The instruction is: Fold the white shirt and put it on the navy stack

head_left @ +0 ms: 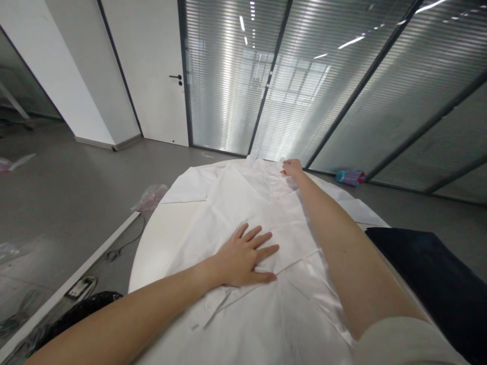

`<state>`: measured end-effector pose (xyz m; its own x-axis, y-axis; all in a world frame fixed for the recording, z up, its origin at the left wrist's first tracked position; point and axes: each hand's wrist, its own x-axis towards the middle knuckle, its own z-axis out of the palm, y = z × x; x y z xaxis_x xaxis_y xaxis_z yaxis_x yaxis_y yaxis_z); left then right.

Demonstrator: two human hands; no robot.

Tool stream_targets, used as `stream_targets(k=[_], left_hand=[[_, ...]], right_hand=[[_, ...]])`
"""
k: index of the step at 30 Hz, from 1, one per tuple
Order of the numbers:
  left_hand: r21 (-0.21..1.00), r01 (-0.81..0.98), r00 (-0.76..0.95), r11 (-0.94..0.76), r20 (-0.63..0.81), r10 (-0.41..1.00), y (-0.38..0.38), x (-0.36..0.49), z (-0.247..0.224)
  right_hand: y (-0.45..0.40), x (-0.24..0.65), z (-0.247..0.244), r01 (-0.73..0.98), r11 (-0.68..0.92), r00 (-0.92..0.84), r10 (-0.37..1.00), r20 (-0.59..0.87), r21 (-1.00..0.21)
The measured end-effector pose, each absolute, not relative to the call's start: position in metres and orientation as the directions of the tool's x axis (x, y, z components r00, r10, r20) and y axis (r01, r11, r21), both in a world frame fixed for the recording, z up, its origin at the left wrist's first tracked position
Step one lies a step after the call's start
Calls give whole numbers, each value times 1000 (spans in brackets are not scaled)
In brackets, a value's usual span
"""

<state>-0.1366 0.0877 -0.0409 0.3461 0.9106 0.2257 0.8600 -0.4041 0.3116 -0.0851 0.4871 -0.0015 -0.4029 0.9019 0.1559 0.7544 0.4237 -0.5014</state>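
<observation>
A white shirt lies spread over a round white table, its short sleeves reaching out to both sides at the far end. My left hand rests flat on the middle of the shirt, fingers spread. Stretched out to the far end, my right hand has its fingers closed on the shirt near the collar and shoulder. Creases run through the cloth beside the left hand and below it. Some buttons show near the lower left of the shirt.
Dark folded cloth lies at the table's right side. On the floor are a clear plastic bag, a power strip, cables, a black bag and a blue-and-red striped bundle. Glass partitions and a white door stand behind.
</observation>
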Motion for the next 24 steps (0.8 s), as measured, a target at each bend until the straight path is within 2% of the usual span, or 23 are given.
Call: stream_targets(k=[3,7,12,15,19,21,24], left_hand=[[299,864,350,-406,226,909,88,-137,-43],[280,870,353,-405,220,910,88,-137,-43],[261,882,347,-392,203,916,87,-136,-43],[260,885,340,-386,204,918,87,-135,-43],[263,884,339,-386,208,918,87,-135,-43],[266,884,336,-384,210,918,87,-135,-43],[272,882,334,-385,216,917,87,-135,-42]], right_hand=[[481,-71,6,732,459,-400,888,228,-503],[453,-29,3,691,585,-499,811,306,-425],[417,21,-14,640,713,-676,700,230,-287],[413,15,-9,662,716,-663,697,271,-223],[408,-36,0,689,697,-610,705,361,-198],[399,-69,-5,715,678,-613,726,312,-173],[382,-110,-24,712,694,-679,719,148,-108]])
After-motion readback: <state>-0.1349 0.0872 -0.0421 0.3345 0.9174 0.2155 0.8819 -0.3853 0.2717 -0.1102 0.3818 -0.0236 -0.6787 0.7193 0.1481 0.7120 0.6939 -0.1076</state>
